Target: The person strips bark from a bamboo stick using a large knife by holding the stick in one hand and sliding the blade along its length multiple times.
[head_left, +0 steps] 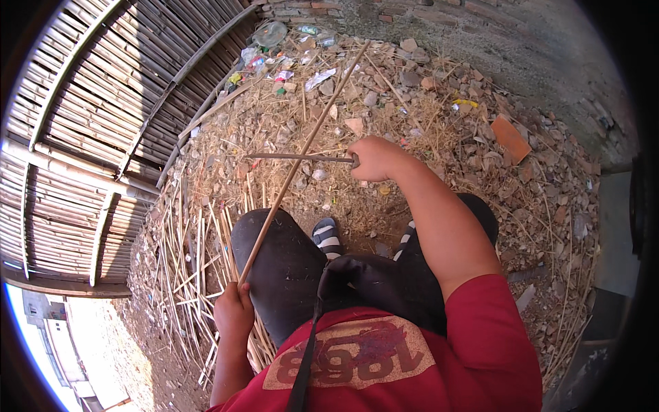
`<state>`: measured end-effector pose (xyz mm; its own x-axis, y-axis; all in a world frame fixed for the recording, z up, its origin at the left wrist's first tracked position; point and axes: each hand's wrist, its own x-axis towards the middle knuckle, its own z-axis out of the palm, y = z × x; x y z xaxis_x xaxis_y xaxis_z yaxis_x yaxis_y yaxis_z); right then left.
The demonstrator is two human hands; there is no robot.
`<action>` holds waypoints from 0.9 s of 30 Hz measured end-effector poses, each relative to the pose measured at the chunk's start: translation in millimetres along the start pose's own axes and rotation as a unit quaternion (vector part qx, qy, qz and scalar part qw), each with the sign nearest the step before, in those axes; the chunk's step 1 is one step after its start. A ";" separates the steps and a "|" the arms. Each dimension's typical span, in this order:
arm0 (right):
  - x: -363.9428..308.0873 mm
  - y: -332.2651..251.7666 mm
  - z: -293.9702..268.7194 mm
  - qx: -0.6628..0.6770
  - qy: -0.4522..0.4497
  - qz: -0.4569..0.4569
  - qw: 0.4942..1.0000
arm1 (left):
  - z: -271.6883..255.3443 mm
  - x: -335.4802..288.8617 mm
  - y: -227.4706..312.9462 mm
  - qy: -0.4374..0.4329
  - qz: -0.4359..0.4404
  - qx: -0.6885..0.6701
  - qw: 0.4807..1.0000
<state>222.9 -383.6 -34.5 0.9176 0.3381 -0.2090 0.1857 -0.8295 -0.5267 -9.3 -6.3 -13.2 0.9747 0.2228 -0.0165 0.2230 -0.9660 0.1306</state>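
Observation:
My left hand (234,310), beside my left thigh, is closed round the lower end of a long thin bamboo stick (274,206). The stick slants up and away to the right, past my left knee. In front of my knees, my right hand (377,159) grips the handle of a long, narrow-bladed knife (326,158). Its blade points left and crosses the stick at about mid-length; whether it touches or only overlaps it I cannot tell. Most of the knife's handle is hidden in my fist.
Many loose bamboo strips (199,275) lie on the ground at my left. Rubble, straw and litter cover the ground ahead, with an orange brick piece (511,139) at the right. A bamboo-slat wall (89,103) stands left, a brick wall (522,48) at the back.

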 end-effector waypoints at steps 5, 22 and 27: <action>-5.3 6.7 -4.2 0.026 0.001 0.025 0.999 | 3.1 -4.5 1.6 0.012 -0.014 -0.091 0.996; -1.9 -48.5 38.7 -0.010 -0.050 -0.060 0.997 | 15.9 9.6 -22.4 -0.076 0.047 -0.100 0.991; 20.7 -5.4 51.1 0.043 -0.042 0.006 0.998 | 4.6 20.8 -17.8 -0.134 0.038 -0.117 0.983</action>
<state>222.9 -349.4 -78.1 0.8861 0.3672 -0.2828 0.1407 -0.7944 -0.5909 7.1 14.9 -20.4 0.9640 0.0788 -0.2539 0.1711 -0.9149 0.3656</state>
